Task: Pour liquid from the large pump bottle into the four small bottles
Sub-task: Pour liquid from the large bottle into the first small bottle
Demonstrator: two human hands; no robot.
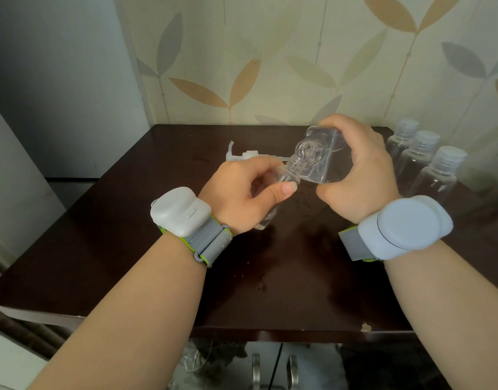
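— Where's the large bottle (pixel 321 159) right now?

— Up off the desk (pixel 129 220), tipped over toward the left with its open neck pointing down. The right hand (pixel 357 175) wraps round its clear body, fingers curled over the top and thumb underneath. The pump is off it.

— And what is it tipped at?

— A small bottle (pixel 281 192), held by the left hand (pixel 242 192). The fingers curl round it and the thumb presses across the front, just below its open mouth. The large bottle's neck meets that mouth — touching or just above it, I cannot tell which. The small bottle leans a little, and its base shows below the palm with some clear liquid in it.

— The other small ones?

— Three small bottles (pixel 422 161) stand upright in a row at the right edge of the desk, behind the right hand, close together, each with a ribbed white cap on. They look clear; how full they are I cannot say.

— Where did the pump go?

— The pump head (pixel 248 156) lies on its side on the desk just behind the left hand, its white nozzle pointing left.

— Anything else?

— Droplets and wet smears on the dark desk below the hands. Each wrist carries a strapped device: a white one (pixel 180 212) on the left, a pale blue one (pixel 405 229) on the right. Leaf-patterned wallpaper (pixel 270 66) rises behind the desk.
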